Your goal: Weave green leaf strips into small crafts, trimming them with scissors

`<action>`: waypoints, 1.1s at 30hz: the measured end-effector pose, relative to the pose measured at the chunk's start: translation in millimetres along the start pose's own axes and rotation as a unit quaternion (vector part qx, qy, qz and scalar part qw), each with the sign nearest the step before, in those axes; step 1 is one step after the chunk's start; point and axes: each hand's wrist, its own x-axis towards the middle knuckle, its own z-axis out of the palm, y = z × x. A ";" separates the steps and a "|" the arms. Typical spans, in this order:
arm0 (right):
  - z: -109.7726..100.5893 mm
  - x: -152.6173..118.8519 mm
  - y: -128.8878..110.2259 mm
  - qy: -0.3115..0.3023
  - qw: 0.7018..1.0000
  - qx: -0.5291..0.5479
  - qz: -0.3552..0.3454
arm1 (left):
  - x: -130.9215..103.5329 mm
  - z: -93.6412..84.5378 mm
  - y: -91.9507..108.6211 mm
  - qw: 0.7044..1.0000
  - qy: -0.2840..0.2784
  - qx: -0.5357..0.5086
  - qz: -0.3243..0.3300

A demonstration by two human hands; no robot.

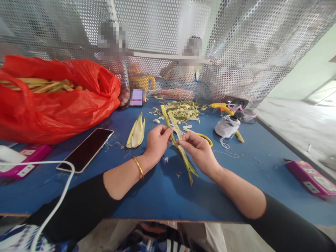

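Note:
In the middle of the blue table, both hands are closed on a long yellow-green plant stalk (pixel 185 158) that is split lengthwise at its far end. My left hand (pixel 157 141), with a gold bangle at the wrist, pinches the left part of it. A pale, flat strip (pixel 175 125) on the right side is pinched between the thumb and fingers of my right hand (pixel 197 148). Past the hands lies a heap of green and pale peelings (pixel 183 110). A bundle of pale husk leaves (pixel 135 133) rests left of my left hand. Yellow scissor-like handles (pixel 206 138) show behind my right hand.
At left stands a red plastic bag (pixel 65 115) of stalks, with a phone (pixel 86 150) before it. A white thread spool (pixel 227 126), a yellow-handled tool (pixel 222 106) and pink-framed glasses (pixel 246 113) sit at right. A perforated metal screen (pixel 162 42) closes the back; people sit beyond.

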 end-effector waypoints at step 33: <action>-3.0 6.8 -4.2 0.007 0.989 0.098 0.109 | -9.8 1.2 15.1 0.985 -0.106 -0.119 -0.070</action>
